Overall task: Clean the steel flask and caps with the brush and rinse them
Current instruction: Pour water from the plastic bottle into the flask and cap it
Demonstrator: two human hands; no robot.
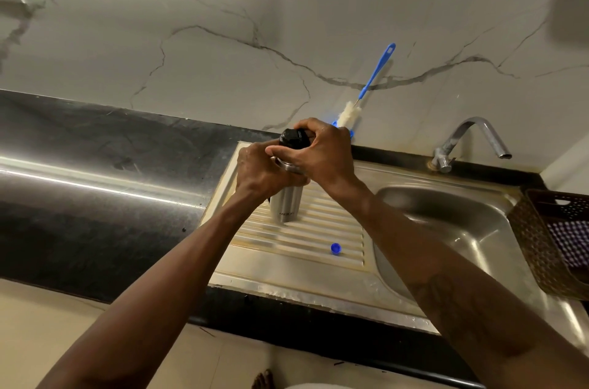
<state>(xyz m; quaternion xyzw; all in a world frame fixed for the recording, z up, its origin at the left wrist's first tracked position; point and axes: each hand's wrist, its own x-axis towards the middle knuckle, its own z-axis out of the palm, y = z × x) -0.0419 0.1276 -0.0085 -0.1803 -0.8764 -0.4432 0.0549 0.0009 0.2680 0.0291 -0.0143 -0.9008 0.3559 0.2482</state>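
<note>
The steel flask [286, 205] stands upright on the ribbed drainboard [306, 239]. My left hand [261, 172] grips its upper body. My right hand [322, 153] curls over the black cap [291, 138] on top of the flask. A small blue cap [335, 248] lies on the drainboard near its front. The bottle brush [371, 83], blue-handled with white bristles, leans against the marble wall behind my hands; its lower end is hidden by my right hand.
The steel sink basin [446, 219] lies to the right, with the tap [468, 140] at its back edge. A brown woven basket [548, 239] sits at the far right. Dark countertop [95, 181] stretches to the left.
</note>
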